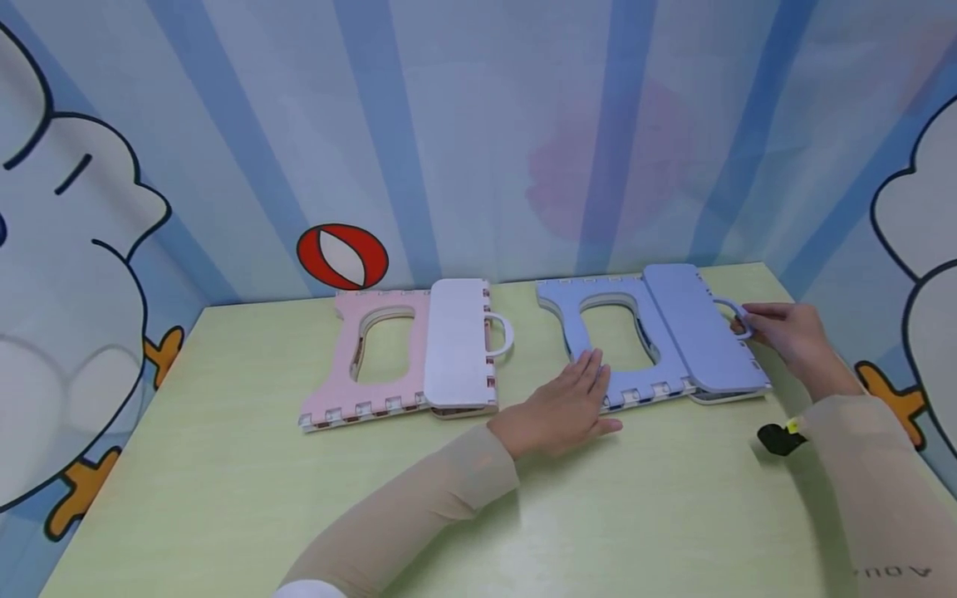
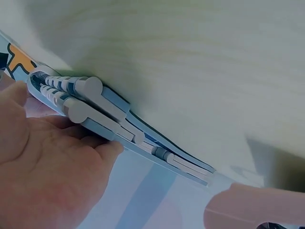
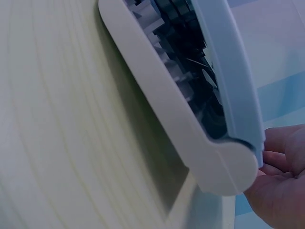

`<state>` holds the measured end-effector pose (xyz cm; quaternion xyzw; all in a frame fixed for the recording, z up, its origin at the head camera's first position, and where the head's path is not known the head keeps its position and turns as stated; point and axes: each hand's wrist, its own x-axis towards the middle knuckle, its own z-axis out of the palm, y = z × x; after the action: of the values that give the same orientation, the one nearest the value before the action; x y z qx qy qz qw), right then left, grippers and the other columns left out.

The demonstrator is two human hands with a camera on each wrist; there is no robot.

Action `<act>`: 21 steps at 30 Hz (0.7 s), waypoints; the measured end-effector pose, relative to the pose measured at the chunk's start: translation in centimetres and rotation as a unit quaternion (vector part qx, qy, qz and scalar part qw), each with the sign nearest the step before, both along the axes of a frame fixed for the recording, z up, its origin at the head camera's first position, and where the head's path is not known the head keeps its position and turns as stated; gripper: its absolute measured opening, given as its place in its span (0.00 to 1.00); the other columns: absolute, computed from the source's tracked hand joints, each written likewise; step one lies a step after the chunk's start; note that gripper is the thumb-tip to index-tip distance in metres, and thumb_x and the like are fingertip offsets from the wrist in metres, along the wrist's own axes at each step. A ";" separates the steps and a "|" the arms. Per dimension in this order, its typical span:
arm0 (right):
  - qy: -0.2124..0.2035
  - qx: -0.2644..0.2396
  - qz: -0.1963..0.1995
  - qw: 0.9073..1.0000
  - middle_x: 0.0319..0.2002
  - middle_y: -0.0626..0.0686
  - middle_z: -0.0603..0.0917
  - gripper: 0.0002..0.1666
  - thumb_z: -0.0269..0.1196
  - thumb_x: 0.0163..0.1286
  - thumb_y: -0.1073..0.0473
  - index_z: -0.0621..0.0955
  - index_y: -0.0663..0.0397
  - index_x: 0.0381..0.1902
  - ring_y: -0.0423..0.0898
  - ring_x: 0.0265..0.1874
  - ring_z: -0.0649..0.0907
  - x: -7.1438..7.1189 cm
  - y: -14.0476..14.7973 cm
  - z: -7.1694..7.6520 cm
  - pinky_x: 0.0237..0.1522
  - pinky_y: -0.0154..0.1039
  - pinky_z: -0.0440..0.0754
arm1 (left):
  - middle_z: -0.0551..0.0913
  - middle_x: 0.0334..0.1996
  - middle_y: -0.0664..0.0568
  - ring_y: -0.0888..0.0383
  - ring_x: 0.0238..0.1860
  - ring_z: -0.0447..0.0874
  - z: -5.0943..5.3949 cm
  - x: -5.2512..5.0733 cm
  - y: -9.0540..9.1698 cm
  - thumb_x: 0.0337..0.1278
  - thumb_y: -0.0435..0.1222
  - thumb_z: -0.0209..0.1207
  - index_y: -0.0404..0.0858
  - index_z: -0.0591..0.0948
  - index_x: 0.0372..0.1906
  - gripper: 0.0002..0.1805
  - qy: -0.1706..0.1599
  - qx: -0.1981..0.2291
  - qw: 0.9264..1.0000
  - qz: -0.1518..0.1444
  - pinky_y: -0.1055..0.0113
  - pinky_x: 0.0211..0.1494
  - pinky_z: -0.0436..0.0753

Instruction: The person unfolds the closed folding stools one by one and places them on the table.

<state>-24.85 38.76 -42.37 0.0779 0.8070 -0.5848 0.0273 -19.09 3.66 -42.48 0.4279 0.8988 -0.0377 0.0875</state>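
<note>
A: What can't you see?
B: Left wrist view: dim, left fingertips lost behind the stool. Right wrist view: stool cropped at the top, fingers partly behind its end, handle not visible. Head view: both sleeves cut off by the frame; black item by the right cuff, can't make it out.
A: Stool where?
B: Blue folding stool lying on the table, three o'clock from head-view centre. Pink-and-white stool at eight, apart from it.
A: Left hand?
B: Arm in from seven. Back of hand up, fingers extended toward one, thumb toward three. Laid on the blue stool's eight o'clock corner, not wrapped round anything.
A: Right hand?
B: Arm in from four, fingers toward ten. Thumb and fingers closed in a pinch on the blue handle, at that stool's three o'clock side.
</note>
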 end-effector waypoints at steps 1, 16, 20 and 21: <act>-0.002 -0.003 0.000 1.000 0.30 0.33 0.83 0.30 0.49 0.80 0.63 0.60 0.81 0.70 0.28 0.33 0.84 0.0 0.0 0.0 0.42 0.28 0.83 | 0.37 0.78 0.35 0.44 0.78 0.31 0.0 0.0 0.0 0.78 0.58 0.30 0.30 0.44 0.78 0.42 0.004 -0.005 1.000 0.000 0.62 0.78 0.39; -0.015 -0.035 -0.007 0.999 0.29 0.36 0.84 0.30 0.50 0.79 0.63 0.60 0.81 0.70 0.32 0.34 0.86 -0.1 -0.1 0.3 0.42 0.29 0.84 | 0.36 0.79 0.38 0.45 0.79 0.31 0.1 0.4 0.2 0.75 0.62 0.30 0.32 0.41 0.79 0.46 0.045 -0.050 0.998 -0.010 0.61 0.78 0.40; -0.017 -0.073 -0.016 0.997 0.29 0.40 0.85 0.31 0.51 0.78 0.66 0.59 0.82 0.70 0.35 0.33 0.87 -0.1 -0.2 0.4 0.40 0.29 0.84 | 0.35 0.79 0.39 0.46 0.79 0.30 0.1 0.4 0.2 0.75 0.62 0.30 0.32 0.40 0.79 0.46 0.038 -0.049 0.998 -0.008 0.62 0.78 0.40; -0.018 -0.079 -0.018 0.997 0.29 0.40 0.86 0.31 0.52 0.78 0.66 0.58 0.82 0.70 0.35 0.33 0.87 0.0 -0.2 0.5 0.40 0.29 0.84 | 0.35 0.79 0.39 0.47 0.79 0.30 0.2 0.4 0.3 0.75 0.62 0.30 0.32 0.40 0.79 0.45 0.036 -0.049 0.998 -0.008 0.62 0.78 0.40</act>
<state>-24.88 38.55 -41.91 0.1001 0.7563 -0.6454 0.0373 -18.67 3.92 -42.32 0.4289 0.8949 -0.0978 0.0751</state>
